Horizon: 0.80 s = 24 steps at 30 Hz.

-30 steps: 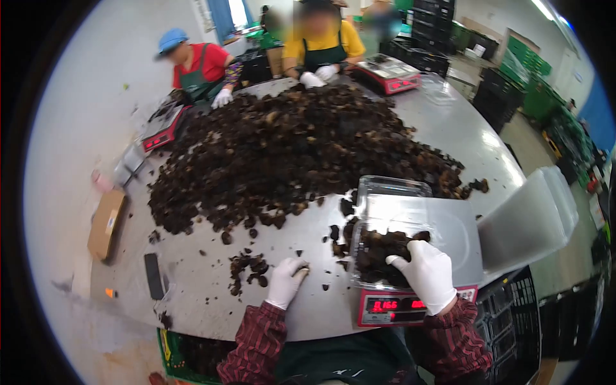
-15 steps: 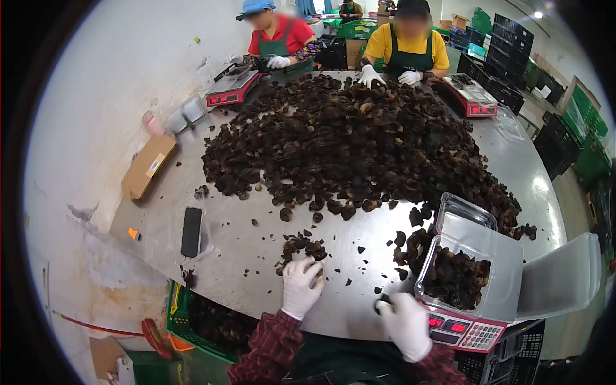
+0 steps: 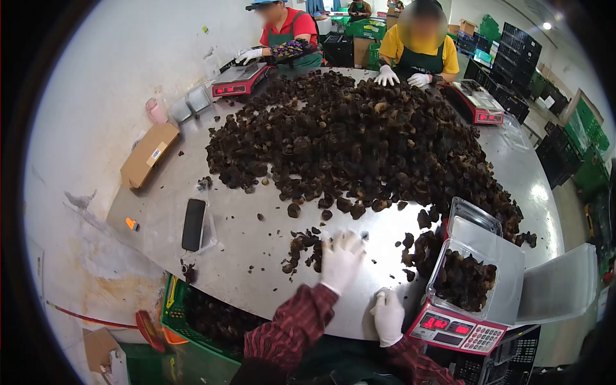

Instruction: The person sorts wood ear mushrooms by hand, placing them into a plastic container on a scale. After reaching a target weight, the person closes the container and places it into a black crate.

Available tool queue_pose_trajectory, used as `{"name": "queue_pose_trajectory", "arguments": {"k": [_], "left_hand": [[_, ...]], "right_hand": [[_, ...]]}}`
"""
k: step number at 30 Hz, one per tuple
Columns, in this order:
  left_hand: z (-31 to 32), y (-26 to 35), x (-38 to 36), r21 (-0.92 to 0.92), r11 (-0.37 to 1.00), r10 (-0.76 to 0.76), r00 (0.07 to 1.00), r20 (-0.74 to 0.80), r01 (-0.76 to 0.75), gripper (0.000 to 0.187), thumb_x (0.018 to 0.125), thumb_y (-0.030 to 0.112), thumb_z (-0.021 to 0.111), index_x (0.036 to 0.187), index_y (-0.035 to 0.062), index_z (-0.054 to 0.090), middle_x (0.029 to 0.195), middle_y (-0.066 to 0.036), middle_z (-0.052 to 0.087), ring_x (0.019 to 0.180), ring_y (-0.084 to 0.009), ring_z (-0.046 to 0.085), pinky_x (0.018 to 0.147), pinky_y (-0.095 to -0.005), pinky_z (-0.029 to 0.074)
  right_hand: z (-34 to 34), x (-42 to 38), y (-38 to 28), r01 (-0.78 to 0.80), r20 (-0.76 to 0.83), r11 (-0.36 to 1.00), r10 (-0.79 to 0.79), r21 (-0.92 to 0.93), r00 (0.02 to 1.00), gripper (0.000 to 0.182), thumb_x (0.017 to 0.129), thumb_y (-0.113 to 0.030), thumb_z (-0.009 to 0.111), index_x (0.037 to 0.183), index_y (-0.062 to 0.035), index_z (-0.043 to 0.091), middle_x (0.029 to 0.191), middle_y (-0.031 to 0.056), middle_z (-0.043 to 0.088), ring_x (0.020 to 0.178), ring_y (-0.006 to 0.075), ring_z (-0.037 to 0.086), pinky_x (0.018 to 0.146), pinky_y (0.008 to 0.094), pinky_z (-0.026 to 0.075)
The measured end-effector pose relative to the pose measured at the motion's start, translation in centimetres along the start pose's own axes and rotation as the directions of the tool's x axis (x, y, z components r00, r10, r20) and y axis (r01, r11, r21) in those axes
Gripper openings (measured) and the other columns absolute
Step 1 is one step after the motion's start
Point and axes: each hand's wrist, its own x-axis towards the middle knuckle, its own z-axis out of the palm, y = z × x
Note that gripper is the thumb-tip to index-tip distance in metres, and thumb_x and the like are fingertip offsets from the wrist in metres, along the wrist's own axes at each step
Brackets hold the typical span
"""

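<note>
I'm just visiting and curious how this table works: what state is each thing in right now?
Near scale: on, red digits lit
Clear tub: open, dark pieces inside
Phone: lying flat, screen dark
Green crate: open, dark pieces inside
Left hand: fingers spread
Right hand: fingers curled, contents hidden

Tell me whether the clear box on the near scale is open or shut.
Open: its lid is folded back on the far side of the box, leaving the dark pieces inside uncovered.
</note>
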Motion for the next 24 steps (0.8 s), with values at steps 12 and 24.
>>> {"name": "queue_pose_trajectory", "arguments": {"k": [12,24], "left_hand": [[-3.0,-17.3,-15.8,0.083,0.78,-0.578,0.765,-0.285,0.62,0.013,0.074,0.019,0.064,0.084,0.0112,0.061,0.086,-0.008,0.059,0.087,-0.0282,0.057,0.074,-0.0413,0.046],[-5.2,-14.2,-8.0,-0.362,0.914,-0.284,0.925,-0.251,0.183,0.032,0.079,0.001,0.058,0.109,0.0074,0.067,0.115,-0.016,0.062,0.109,-0.033,0.057,0.095,-0.0412,0.045]], "right_hand": [[1.5,-0.7,2.9,0.513,-0.029,0.765,-0.567,-0.39,0.823,0.009,0.087,-0.014,0.062,0.081,-0.0084,0.06,0.062,0.0101,0.055,0.053,0.0303,0.057,0.049,0.0427,0.046],[1.6,-0.5,2.7,0.515,-0.006,0.783,-0.552,-0.347,0.834,0.008,0.086,-0.015,0.062,0.082,-0.0074,0.059,0.063,0.0099,0.054,0.053,0.0287,0.056,0.048,0.041,0.047]]}}
